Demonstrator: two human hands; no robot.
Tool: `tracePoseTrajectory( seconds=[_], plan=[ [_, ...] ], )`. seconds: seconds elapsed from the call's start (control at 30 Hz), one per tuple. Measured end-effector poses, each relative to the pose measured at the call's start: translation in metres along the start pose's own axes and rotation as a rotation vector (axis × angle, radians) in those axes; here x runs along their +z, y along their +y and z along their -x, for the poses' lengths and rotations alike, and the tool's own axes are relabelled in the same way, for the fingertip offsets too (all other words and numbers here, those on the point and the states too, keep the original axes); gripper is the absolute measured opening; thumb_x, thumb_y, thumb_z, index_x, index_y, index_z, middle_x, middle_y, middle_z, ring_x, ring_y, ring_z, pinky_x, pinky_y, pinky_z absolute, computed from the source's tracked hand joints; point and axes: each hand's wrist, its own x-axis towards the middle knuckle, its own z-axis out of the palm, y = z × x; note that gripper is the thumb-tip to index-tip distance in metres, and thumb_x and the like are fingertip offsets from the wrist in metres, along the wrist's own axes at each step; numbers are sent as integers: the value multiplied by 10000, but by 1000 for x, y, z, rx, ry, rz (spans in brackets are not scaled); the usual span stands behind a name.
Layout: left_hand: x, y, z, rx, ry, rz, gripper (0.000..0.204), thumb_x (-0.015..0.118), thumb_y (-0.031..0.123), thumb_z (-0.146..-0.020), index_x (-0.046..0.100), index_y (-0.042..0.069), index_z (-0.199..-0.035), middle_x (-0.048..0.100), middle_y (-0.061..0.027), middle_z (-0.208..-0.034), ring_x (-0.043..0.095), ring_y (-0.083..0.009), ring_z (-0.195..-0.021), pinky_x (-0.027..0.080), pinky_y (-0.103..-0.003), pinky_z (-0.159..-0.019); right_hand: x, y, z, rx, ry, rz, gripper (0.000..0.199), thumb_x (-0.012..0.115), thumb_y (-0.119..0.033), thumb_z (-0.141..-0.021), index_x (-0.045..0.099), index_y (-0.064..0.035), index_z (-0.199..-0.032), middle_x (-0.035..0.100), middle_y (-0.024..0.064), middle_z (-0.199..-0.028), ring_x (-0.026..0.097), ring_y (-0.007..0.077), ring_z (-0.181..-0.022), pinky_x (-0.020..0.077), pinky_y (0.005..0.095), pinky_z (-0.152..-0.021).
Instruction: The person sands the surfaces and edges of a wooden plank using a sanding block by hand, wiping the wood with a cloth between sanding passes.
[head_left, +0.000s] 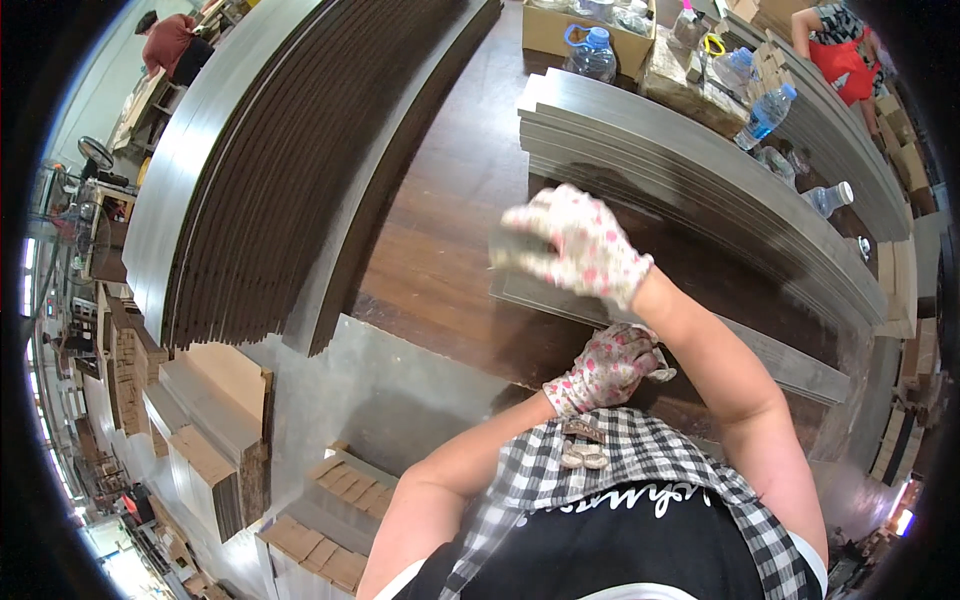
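Note:
Both my hands wear white gloves with a pink flower print. My right hand (585, 245) is raised over the brown tabletop, beside a long flat grey board (770, 360). Its thumb and fingers are curved with a gap between them. Motion smears the greyish fingertips, so whether they hold anything is unclear. Close to my body, my left hand (605, 370) is curled near the table's front edge. A small crumpled whitish piece (663, 366) shows at its far side; what the fingers grip is hidden.
A long row of dark-edged boards (290, 170) fills the left of the brown table (425, 240). Grey boards (690, 125) are stacked at the right, with water bottles (768, 115) and an open carton (545, 35) behind. Bundled panels (215, 440) stand lower left. Two people work farther off.

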Motion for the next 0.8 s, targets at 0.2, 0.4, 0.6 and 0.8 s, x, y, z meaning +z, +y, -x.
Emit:
tracePoseTrajectory(
  seconds=[0.2,0.4,0.6,0.8],
  plan=[
    [-10,8,-13,62,43,43,319,687,70,-681,644,65,-997,648,-162,-1095,620,-389,-1067,537,-473,-880,17,12,-5,105,-39,335,335,759,-288,-831,699,-136,-1124,620,101,-918,586,308,-887,494,445,-753],
    [-15,10,-12,62,26,50,351,754,113,-661,611,40,-974,639,-177,-1008,614,-411,-1016,514,-484,-914,31,23,32,179,89,-170,466,709,-325,-864,650,-106,-1270,656,180,-1064,610,360,-1023,492,448,-933],
    [-10,8,-14,95,94,39,290,796,121,-700,576,60,-879,628,-124,-913,634,-341,-963,530,-458,-861,-64,67,168,453,-92,-68,578,745,-229,-751,640,-103,-1305,687,162,-1183,626,348,-1123,471,438,-1026],
    [-5,6,-22,176,84,-18,180,730,43,-694,574,90,-770,644,-86,-825,660,-288,-928,557,-434,-835,-40,44,133,403,15,0,507,747,-268,-776,666,-93,-1244,699,161,-1142,650,345,-1059,497,450,-973]
  ],
)
